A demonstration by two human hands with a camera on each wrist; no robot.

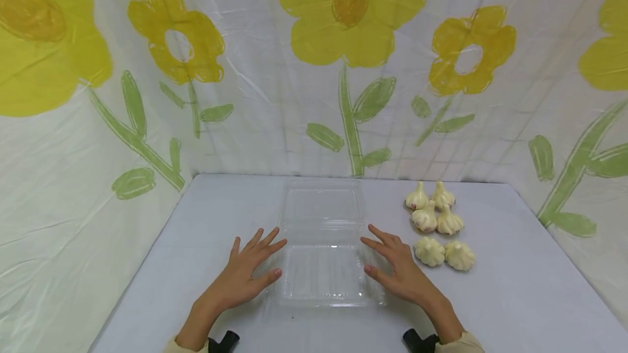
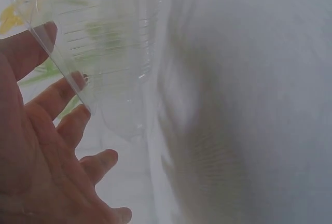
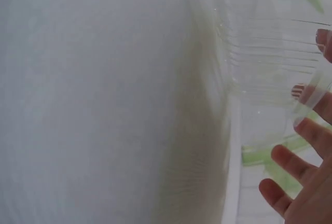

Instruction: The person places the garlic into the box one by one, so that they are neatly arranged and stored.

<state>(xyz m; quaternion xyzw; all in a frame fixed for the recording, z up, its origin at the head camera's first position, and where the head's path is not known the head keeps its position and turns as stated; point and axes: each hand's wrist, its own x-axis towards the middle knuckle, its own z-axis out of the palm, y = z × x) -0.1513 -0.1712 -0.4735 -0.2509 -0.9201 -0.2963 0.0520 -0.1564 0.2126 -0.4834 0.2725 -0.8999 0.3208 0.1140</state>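
A clear, rectangular plastic container (image 1: 324, 274) with a hinged lid lies opened out on the white desk (image 1: 520, 293), near the middle. Its ribbed base is on the side toward the person, and the flatter clear lid (image 1: 321, 206) stretches away behind it, toward the back edge. The person's left hand (image 1: 247, 271) is at the base's left side, fingers spread and thumb held apart; the right hand (image 1: 399, 268) is at the right side, likewise spread. In both wrist views some fingertips overlap the see-through rim, though whether they touch it I cannot tell.

Just beyond the right hand sit six whitish garlic bulbs (image 1: 424, 218), in three rows of two: the back four are bunched together with their necks pointing up, and the front pair lies side by side, slightly apart from them. Beige sleeves (image 1: 458, 344) and black wrist-worn fittings (image 1: 223, 342) show at the bottom edge. Behind the desk hangs a shiny white sheet (image 1: 260, 140) printed with yellow flowers (image 1: 314, 15) and green leaves (image 1: 374, 99).
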